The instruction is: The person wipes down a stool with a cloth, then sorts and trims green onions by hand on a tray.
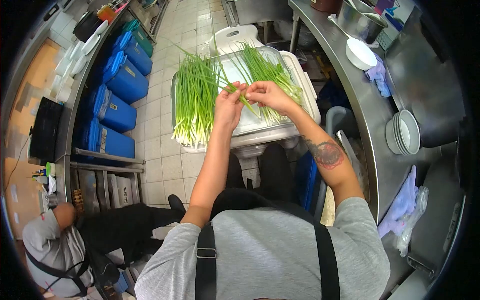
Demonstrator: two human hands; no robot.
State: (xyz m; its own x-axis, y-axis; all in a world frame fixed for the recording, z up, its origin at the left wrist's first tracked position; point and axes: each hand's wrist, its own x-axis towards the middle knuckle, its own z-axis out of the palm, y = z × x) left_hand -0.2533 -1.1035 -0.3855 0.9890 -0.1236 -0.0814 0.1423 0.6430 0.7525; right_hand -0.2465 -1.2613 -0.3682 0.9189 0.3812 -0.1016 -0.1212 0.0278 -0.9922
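My left hand [229, 104] is closed around a green onion [247, 104], its long leaves reaching up and to the left. Close beside it, my right hand [272, 96] pinches at the lower part of that same green onion. Both hands are above a metal tray [244, 129]. A large pile of green onions [195, 95] lies along the tray's left side, white ends toward me. More green onions [260, 62] lie on the right side, partly hidden by my right hand.
A white stool or chair back [235, 36] stands behind the tray. Blue lidded bins [125, 77] line the left counter. The steel counter [345, 95] on the right holds a white bowl [361, 54], stacked bowls [403, 132] and cloths [401, 202]. Another person [60, 245] is at lower left.
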